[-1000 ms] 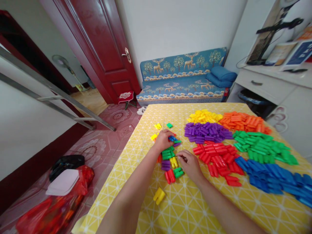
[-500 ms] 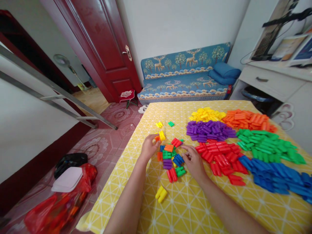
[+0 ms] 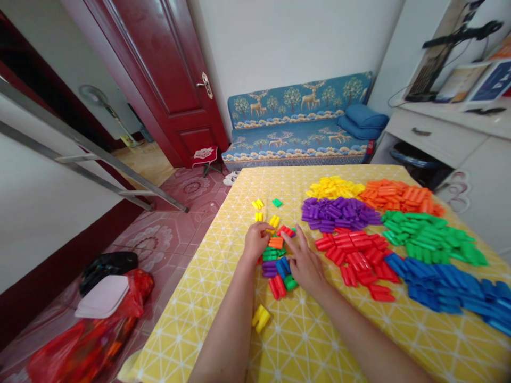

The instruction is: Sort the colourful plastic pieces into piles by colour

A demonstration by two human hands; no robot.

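On the yellow patterned tablecloth lies a small cluster of plastic tube-shaped blocks, with an orange block [image 3: 275, 242], purple block [image 3: 269, 268], blue block [image 3: 283, 266] and red block [image 3: 277, 287] among them. My left hand [image 3: 256, 242] is at the cluster's left side, fingers curled together; whatever is between them is hidden. A yellow block [image 3: 274, 220] shows just beyond its fingertips. My right hand [image 3: 306, 266] has its fingers spread, index fingertip at another red block [image 3: 285, 231]. Its palm partly covers a green block [image 3: 290, 282].
Piles of yellow [image 3: 334, 187], orange [image 3: 399, 197], purple [image 3: 339, 213], red [image 3: 359, 250], green [image 3: 433, 236] and blue blocks [image 3: 443, 287] cover the table's right side. A loose yellow block [image 3: 261, 318] lies nearest me. A patterned sofa [image 3: 295, 141] stands beyond the table.
My left hand has moved right, over the cluster's upper left. My right hand has moved left and its fingers have spread toward the upper red block. The view has shifted slightly.
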